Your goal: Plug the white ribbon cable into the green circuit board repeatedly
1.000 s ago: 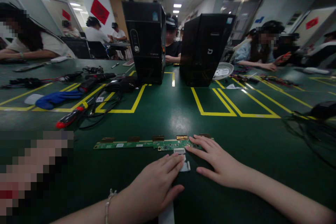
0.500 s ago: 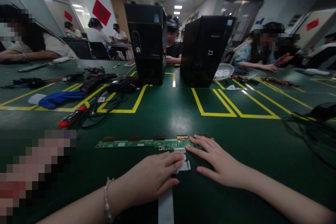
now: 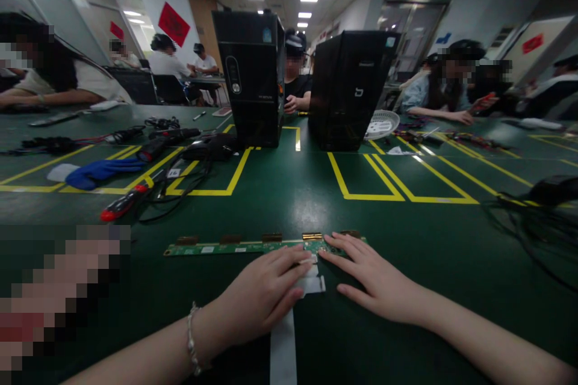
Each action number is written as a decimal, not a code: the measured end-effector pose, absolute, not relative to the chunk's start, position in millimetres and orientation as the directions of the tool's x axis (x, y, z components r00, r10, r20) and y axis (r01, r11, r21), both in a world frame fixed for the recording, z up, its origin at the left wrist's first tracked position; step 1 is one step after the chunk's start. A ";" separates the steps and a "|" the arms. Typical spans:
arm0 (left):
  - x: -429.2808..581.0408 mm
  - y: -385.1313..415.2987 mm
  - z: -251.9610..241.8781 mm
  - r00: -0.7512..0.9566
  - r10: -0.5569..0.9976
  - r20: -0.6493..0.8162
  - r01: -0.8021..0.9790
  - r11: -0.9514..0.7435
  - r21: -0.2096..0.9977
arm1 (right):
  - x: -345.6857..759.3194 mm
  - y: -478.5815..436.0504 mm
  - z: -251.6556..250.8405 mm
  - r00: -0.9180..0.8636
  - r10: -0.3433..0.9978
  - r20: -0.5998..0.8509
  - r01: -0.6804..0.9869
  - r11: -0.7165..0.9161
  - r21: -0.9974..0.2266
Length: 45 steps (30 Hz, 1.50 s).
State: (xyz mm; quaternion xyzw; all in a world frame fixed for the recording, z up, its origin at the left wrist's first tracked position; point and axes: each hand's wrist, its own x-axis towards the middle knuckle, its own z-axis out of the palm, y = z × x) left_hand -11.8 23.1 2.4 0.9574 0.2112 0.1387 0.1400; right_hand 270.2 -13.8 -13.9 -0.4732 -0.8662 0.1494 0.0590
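Note:
A long, narrow green circuit board (image 3: 226,249) lies crosswise on the table, with several brown-gold tabs along its far edge. A flat white ribbon cable (image 3: 283,349) runs from the near edge up beneath my left hand (image 3: 266,289). That hand lies flat over the middle of the board and the cable's end, fingers stretched out and thumb apart, hiding part of both. My right hand (image 3: 377,277) is spread open, its forefingers resting on the board's right part and its thumb on the table. Between the hands a folded piece of the cable shows.
Two black computer towers (image 3: 248,78) stand at the back. On the left lie a red-and-black screwdriver (image 3: 124,203), a blue glove (image 3: 102,173) and dark cables. Black cables (image 3: 537,240) sit at the right. Yellow tape (image 3: 374,197) marks the table; a white basket (image 3: 383,124) and several people are beyond.
My left hand has shifted slightly forward and left, its fingertips now further over the board near the connector. My right hand stays in about the same place.

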 end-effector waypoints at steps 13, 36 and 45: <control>-11.8 30.2 4.3 0.928 0.305 0.214 0.268 -0.945 0.185 | 274.3 -17.1 -11.5 -0.565 0.825 -0.017 0.782 0.529 -0.330; -10.2 27.6 3.8 0.883 0.357 0.304 0.318 -0.932 0.171 | 271.5 -18.3 -7.7 -0.549 0.836 -0.007 0.784 0.511 -0.352; -39.0 7.8 40.6 0.770 0.560 0.305 0.580 -0.814 0.032 | 270.0 -20.4 -1.2 -0.544 0.838 -0.026 0.797 0.507 -0.327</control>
